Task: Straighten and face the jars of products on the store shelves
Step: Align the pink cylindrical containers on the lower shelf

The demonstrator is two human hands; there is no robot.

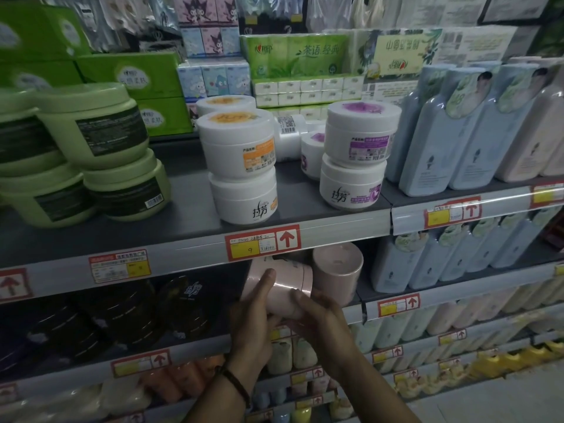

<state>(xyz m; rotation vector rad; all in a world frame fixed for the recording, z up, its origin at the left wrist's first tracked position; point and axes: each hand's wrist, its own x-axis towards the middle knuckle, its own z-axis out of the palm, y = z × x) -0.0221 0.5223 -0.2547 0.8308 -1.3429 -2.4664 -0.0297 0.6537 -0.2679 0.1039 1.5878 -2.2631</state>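
Fingers [265, 283] of the left hand [254, 319] and right hand [320, 320] grip a tilted pink jar [287, 290] between them; best turn it upright, label outward, beside the upright pink jar [337, 270] just beyond the fingers.

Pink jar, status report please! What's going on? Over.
Holding: left hand and right hand both grip the pink jar. Jar tilted, not yet faced. In the way: second pink jar stands close on its right.
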